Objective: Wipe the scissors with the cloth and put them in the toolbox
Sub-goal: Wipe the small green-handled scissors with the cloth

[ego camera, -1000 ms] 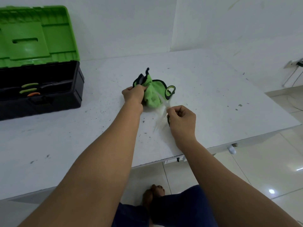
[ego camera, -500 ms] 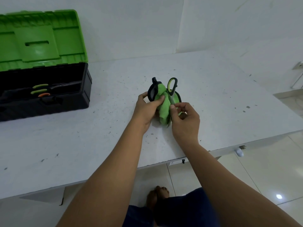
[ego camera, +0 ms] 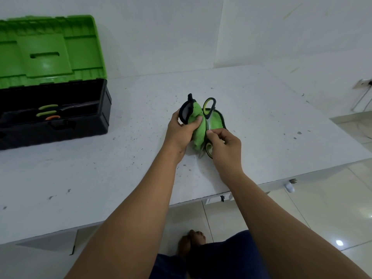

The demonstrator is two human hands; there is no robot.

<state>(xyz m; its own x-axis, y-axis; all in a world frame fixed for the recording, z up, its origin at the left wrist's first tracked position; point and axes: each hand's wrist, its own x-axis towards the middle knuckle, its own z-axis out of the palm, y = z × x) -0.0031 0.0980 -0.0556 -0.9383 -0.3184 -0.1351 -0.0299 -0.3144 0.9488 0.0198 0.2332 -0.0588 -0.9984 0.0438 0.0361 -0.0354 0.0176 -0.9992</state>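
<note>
The green cloth (ego camera: 196, 129) with black trim is bunched in my left hand (ego camera: 181, 133), which grips it against the scissors (ego camera: 209, 106) above the white table. One black handle loop with a yellow-green lining points away from me; a second loop shows under my right hand (ego camera: 225, 146). My right hand pinches the scissors near the silver blade. Most of the blades are hidden by the cloth. The toolbox (ego camera: 60, 125) stands open at the far left, black body, green lid up.
Inside the toolbox lie tools with green and orange handles (ego camera: 48, 112). The white table (ego camera: 100, 178) carries dark specks, and its front edge runs below my forearms. Walls close the back and right. A socket with a cable (ego camera: 364, 83) is on the right wall.
A second ago the scissors lay lower with the cloth spread beside them. Both hands have drawn together and turned the scissors so one handle points up. Little has moved in the last half second.
</note>
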